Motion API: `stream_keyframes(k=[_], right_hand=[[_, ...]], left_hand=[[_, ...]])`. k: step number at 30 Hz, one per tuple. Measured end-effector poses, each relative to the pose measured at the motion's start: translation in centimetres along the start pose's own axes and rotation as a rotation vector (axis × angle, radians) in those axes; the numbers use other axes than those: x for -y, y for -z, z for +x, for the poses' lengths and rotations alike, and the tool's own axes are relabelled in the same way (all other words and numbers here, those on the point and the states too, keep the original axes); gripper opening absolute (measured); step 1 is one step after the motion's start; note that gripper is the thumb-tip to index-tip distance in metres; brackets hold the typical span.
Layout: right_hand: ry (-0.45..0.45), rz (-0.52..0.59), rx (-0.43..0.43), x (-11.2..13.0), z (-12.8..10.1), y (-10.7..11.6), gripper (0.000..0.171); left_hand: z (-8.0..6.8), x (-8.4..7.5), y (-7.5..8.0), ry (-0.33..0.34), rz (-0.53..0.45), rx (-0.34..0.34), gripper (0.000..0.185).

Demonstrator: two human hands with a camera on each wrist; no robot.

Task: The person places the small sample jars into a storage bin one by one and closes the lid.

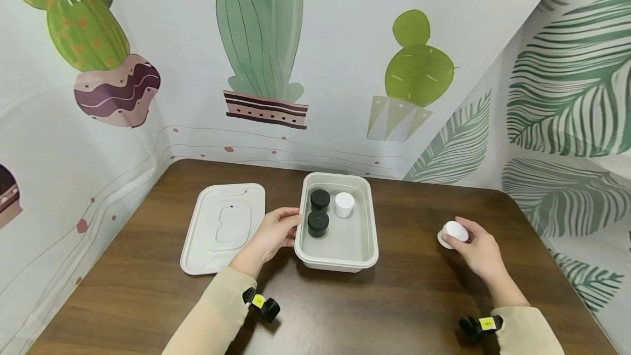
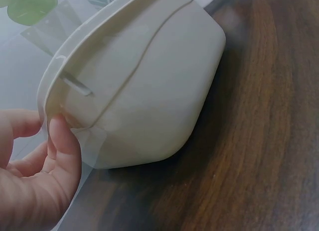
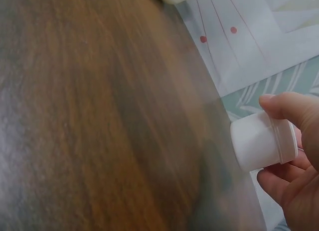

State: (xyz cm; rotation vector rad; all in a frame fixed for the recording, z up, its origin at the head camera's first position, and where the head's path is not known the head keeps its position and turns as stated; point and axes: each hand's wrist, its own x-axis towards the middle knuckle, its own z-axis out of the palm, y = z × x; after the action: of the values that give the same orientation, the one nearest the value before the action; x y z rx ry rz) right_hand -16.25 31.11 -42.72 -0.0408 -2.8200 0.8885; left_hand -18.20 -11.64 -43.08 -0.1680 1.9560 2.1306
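Observation:
My left hand [image 1: 270,234] pinches the left rim of a pale rectangular plastic box [image 1: 352,242] between thumb and fingers. In the left wrist view the thumb and fingers meet at the rim of the box [image 2: 149,96]. Inside the box two black-lidded jars [image 1: 317,222] stand at the left, and one white jar [image 1: 344,205] is beside them. Off to the right, my right hand [image 1: 479,251] holds another small white jar [image 1: 454,232] by its lid end, at or close to the table. The right wrist view shows this white jar [image 3: 256,141] between thumb and fingers, lid on.
A pale flat lid [image 1: 231,229] with a raised centre lies on the brown wooden table [image 1: 394,300], left of the box. Behind the table hangs a white cloth [image 1: 340,70] printed with cacti and leaves. Each wrist wears a black strap with a small camera.

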Motion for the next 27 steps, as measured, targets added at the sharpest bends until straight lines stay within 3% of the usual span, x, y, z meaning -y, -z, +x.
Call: stream_keyframes(k=[27], right_hand=[[0.100, 0.056, 0.009, 3.1, 0.1, 0.1, 0.062]], left_hand=[[0.2, 0.2, -0.1, -0.009, -0.020, -0.002, 0.033]])
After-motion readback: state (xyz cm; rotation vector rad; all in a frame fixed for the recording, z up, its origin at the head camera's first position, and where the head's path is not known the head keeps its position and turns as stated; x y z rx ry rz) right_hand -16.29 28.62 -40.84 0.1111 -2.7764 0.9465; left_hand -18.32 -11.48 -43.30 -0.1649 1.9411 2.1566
